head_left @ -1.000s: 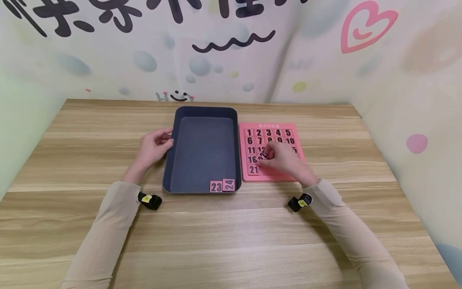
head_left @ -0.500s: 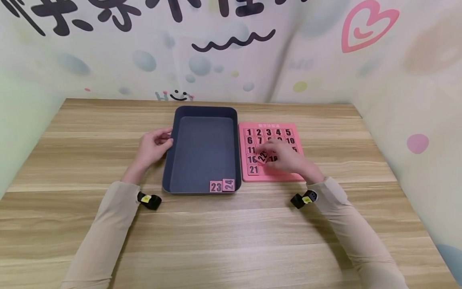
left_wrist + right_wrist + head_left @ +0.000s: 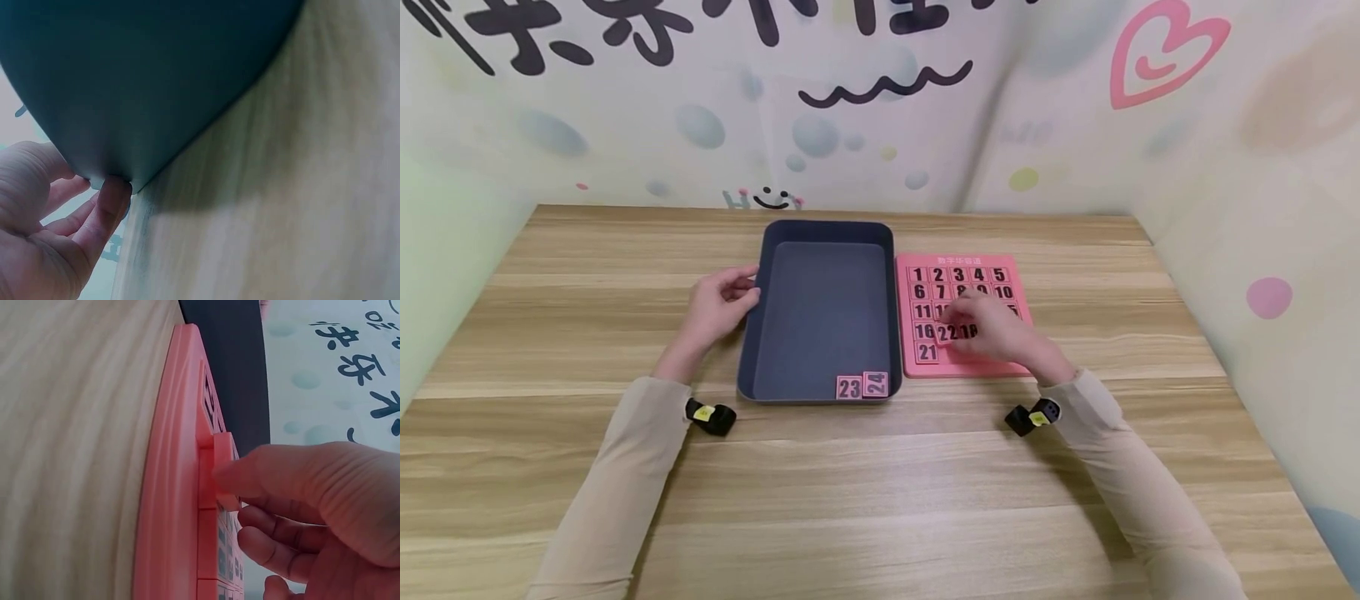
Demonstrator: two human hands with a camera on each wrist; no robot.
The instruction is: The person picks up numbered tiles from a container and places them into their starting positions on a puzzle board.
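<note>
My right hand [image 3: 992, 329] pinches the pink number tile marked 22 [image 3: 947, 333] over the lower left of a pink number puzzle board [image 3: 977, 367]. In the right wrist view, thumb and fingers hold this tile [image 3: 225, 447] raised and slightly tilted beside a tile seated in the board, above a gap in the edge row. Tile 21 [image 3: 927, 352] sits in the bottom row; the hand covers some middle tiles. My left hand [image 3: 718, 304] grips the left side of the dark blue tray [image 3: 823, 317], its thumb [image 3: 111, 200] against the outer wall.
Loose tiles 23 [image 3: 849, 387] and 24 [image 3: 876, 383] lie in the tray's near right corner, 24 turned sideways. Tray and board stand side by side on a wooden table [image 3: 865, 492]. A printed wall covering [image 3: 685, 183] rises behind the table.
Tile 22 was slanted and has been turned in the right fingers until its number reads nearly straight. The right hand shifted slightly to the right. The left hand and tray have stayed put.
</note>
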